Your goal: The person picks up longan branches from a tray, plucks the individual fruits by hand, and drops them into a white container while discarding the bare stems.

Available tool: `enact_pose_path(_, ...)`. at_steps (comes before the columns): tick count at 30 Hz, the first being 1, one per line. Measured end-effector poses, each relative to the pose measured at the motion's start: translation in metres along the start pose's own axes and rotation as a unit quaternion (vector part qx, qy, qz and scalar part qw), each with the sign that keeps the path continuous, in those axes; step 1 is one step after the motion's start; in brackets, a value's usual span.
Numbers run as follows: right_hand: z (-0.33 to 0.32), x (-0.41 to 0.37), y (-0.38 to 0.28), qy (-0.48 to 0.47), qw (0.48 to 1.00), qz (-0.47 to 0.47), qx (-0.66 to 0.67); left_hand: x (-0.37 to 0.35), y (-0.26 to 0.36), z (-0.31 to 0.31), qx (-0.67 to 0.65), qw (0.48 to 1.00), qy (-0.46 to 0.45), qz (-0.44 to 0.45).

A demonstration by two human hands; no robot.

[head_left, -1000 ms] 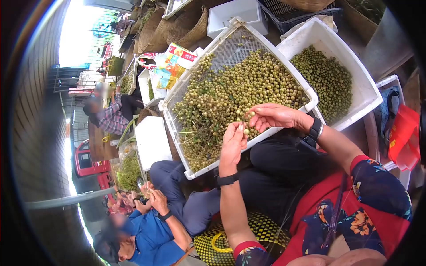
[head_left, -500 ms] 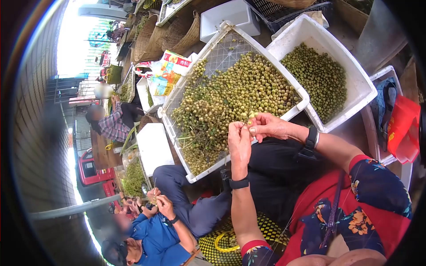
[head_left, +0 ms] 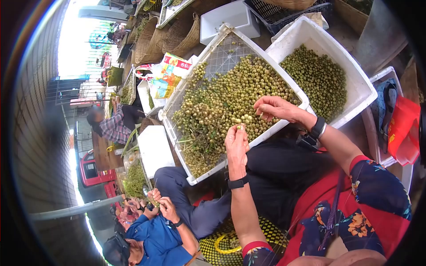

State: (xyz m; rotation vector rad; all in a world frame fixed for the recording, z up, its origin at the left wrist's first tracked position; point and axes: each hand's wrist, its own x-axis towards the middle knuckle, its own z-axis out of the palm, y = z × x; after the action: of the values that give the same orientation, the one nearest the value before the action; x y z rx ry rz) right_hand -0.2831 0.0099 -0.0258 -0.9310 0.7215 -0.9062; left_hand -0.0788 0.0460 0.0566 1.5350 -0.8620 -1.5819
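My left hand (head_left: 236, 148) is at the near edge of a white mesh tray (head_left: 229, 49), fingertips pinched around a small pale-green round fruit (head_left: 240, 127). Farther right, my right hand (head_left: 279, 109) hovers over the tray's near right side. Its fingers are loosely bent and apart, and I see nothing held in them. Many round green-yellow fruits (head_left: 248, 84) fill the tray. Thin stems and leafy bits (head_left: 202, 124) are mixed in on its left side.
Right of the tray, a white foam box (head_left: 361, 91) holds more green fruits. A red bag (head_left: 403, 128) lies beyond it. Left are a printed plastic bag (head_left: 171, 73) and a white foam lid (head_left: 155, 148). A co-worker in a blue shirt (head_left: 157, 239) sits nearby, hands on stems.
My hands were together over the tray's near edge. Now my right hand has moved away, up and to the right, with its fingers loosened. My left hand has shifted slightly down, still pinching.
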Motion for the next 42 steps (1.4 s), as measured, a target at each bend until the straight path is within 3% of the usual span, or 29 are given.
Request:
enact_pose_path(3,0.021,-0.011,-0.006,-0.052,0.985,0.033,0.161,0.003,-0.002,0.003,-0.014,1.000,0.021,-0.005)
enact_pose_path(4,0.026,-0.011,-0.001,-0.065,0.982,-0.006,0.179,0.004,-0.003,0.005,-0.021,0.999,0.036,-0.012)
enact_pose_path(8,0.039,0.000,0.020,-0.043,0.982,-0.066,0.171,0.003,-0.007,0.015,-0.011,0.999,0.053,-0.004)
enact_pose_path(15,0.042,0.003,0.023,0.012,0.980,-0.081,0.181,0.003,-0.014,0.022,-0.003,0.999,0.051,0.006)
enact_pose_path(22,0.011,0.005,0.018,0.009,0.981,0.023,0.191,0.016,-0.025,0.001,0.035,0.994,0.089,0.057)
enact_pose_path(25,0.001,0.015,0.023,0.014,0.995,-0.016,0.094,0.018,-0.026,-0.003,0.044,0.994,0.087,0.052)
enact_pose_path(26,-0.002,0.021,0.026,0.116,0.944,-0.209,-0.229,0.019,-0.028,-0.002,0.057,0.992,0.088,0.068)
enact_pose_path(27,-0.002,0.024,0.026,0.201,0.746,-0.369,-0.517,0.019,-0.027,0.000,0.071,0.990,0.088,0.085)
enact_pose_path(28,0.001,0.026,0.027,0.181,0.803,-0.359,-0.439,0.015,-0.026,0.003,0.054,0.992,0.101,0.060)
enact_pose_path(29,0.002,0.025,0.028,0.180,0.803,-0.360,-0.440,0.016,-0.025,0.006,0.053,0.992,0.101,0.060)
enact_pose_path(30,0.009,0.018,0.022,0.070,0.930,-0.246,-0.265,0.016,-0.027,0.007,0.046,0.993,0.090,0.068)
enact_pose_path(31,0.015,0.013,0.017,-0.044,0.990,-0.115,-0.071,0.017,-0.028,0.009,0.038,0.993,0.079,0.076)
enact_pose_path(33,0.023,0.009,0.014,-0.042,0.983,-0.119,-0.130,0.017,-0.032,0.012,0.047,0.993,0.079,0.071)
enact_pose_path(36,0.022,0.009,0.017,-0.060,0.996,-0.060,-0.008,0.015,-0.034,0.015,0.051,0.991,0.056,0.110)
enact_pose_path(38,0.016,0.008,0.017,-0.125,0.989,-0.039,0.061,0.008,-0.028,0.018,0.063,0.992,0.055,0.098)
enact_pose_path(42,0.010,0.001,0.014,-0.119,0.979,0.025,0.161,0.010,-0.028,0.014,0.058,0.992,0.027,0.105)
